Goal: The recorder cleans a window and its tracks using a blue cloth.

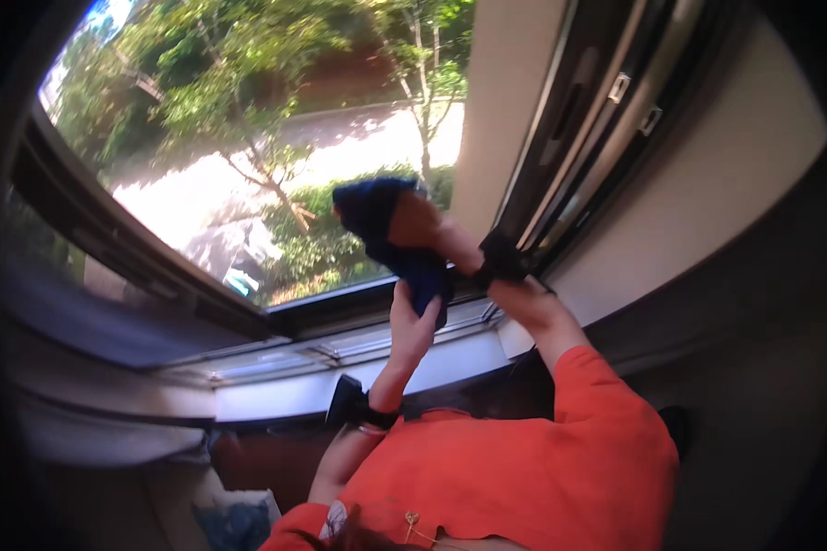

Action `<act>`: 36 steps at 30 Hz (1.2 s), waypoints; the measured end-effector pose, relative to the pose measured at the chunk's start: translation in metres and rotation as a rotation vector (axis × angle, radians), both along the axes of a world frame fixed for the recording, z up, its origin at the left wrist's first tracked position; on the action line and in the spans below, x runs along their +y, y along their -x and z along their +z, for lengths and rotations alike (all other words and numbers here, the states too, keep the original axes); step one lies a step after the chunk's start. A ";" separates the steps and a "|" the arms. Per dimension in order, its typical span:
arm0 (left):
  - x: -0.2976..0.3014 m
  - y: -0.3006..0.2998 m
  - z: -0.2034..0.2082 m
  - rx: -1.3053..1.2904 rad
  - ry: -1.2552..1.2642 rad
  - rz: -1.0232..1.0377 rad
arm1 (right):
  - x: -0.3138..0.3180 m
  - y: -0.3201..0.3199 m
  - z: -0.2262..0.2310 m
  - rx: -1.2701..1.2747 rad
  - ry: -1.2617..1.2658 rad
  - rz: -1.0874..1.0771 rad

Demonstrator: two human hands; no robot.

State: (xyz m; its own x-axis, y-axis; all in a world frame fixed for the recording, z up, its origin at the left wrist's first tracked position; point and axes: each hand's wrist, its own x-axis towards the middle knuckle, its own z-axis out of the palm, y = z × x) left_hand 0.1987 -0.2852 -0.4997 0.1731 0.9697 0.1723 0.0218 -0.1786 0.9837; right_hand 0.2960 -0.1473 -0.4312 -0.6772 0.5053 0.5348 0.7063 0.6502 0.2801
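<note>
1. We see the dark blue cloth [374, 209] bunched in front of the window frame [305, 315], its upper part against the view outside and its tail overlapping the frame's lower bar; whether it touches anything there, we cannot tell.
2. We judge it light, soft and limp, hard to break and unlikely to slip; we would take it by a thick fold, with a second hold on the tail.
3. Our left hand [412, 323], just below the frame's bar in view, pinches that tail between thumb and fingers, forearm rising steeply.
4. Our right hand [420, 223], above that bar, reaches in from the frame's right, arm slanting up-left; cloth hides its blurred fingers, so we cannot tell their closure.
</note>
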 end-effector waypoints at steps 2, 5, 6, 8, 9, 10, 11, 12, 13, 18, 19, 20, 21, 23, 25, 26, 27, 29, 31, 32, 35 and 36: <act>0.009 0.004 0.060 -0.162 -0.203 0.064 | 0.009 0.018 0.116 0.257 -0.393 0.134; 0.027 0.033 0.140 -0.403 -0.289 0.213 | 0.013 0.051 0.222 0.330 -0.597 -0.038; 0.034 0.042 0.160 -0.447 -0.344 0.221 | 0.019 0.060 0.239 0.354 -0.614 -0.047; 0.042 0.065 0.178 -0.515 -0.423 0.256 | 0.022 0.092 0.251 0.352 -0.567 -0.030; 0.045 0.073 0.178 -0.548 -0.437 0.267 | 0.023 0.108 0.246 0.329 -0.511 -0.025; 0.048 0.080 0.166 -0.541 -0.415 0.305 | 0.020 0.125 0.235 0.287 -0.413 -0.044; 0.053 0.084 0.146 -0.455 -0.356 0.391 | 0.021 0.139 0.213 0.199 -0.249 -0.096; 0.056 0.084 0.117 -0.411 -0.285 0.439 | 0.022 0.155 0.184 0.107 -0.103 -0.126; 0.053 0.093 0.077 -0.344 -0.205 0.526 | 0.021 0.181 0.132 0.203 -0.499 0.286; 0.012 0.071 -0.047 0.069 0.319 0.291 | 0.038 0.136 -0.166 -0.341 -0.232 0.475; 0.002 0.077 -0.054 0.132 0.394 0.267 | 0.037 0.117 -0.180 -0.579 -0.198 0.611; -0.004 0.080 -0.055 0.149 0.421 0.266 | 0.027 0.126 -0.167 -0.587 -0.209 0.576; -0.004 0.083 -0.063 0.125 0.379 0.275 | 0.023 0.135 -0.152 -0.595 -0.219 0.537; 0.003 0.083 -0.058 -0.036 0.206 0.329 | 0.026 0.152 -0.100 -0.379 -0.241 0.445; 0.008 0.094 -0.021 -0.073 -0.032 0.583 | 0.015 0.206 0.023 0.054 -0.299 0.598; 0.015 0.103 0.001 -0.256 -0.026 0.639 | 0.019 0.224 0.057 0.105 -0.396 0.452; 0.028 0.118 0.021 -0.401 -0.075 0.658 | 0.025 0.239 0.092 0.091 -0.436 0.344; 0.036 0.131 0.075 -0.428 -0.231 0.650 | 0.032 0.232 0.135 0.060 -0.262 0.258; 0.044 0.138 0.069 -0.322 -0.253 0.630 | 0.010 0.239 0.135 -0.218 0.138 -0.052; 0.043 0.140 0.059 -0.313 -0.238 0.645 | 0.009 0.246 0.118 -0.217 0.156 -0.037; 0.033 0.138 0.006 -0.017 -0.035 0.628 | 0.013 0.253 0.033 -0.136 -0.381 0.232; 0.029 0.131 -0.009 -0.068 0.046 0.586 | 0.014 0.242 0.002 -0.142 -0.429 0.242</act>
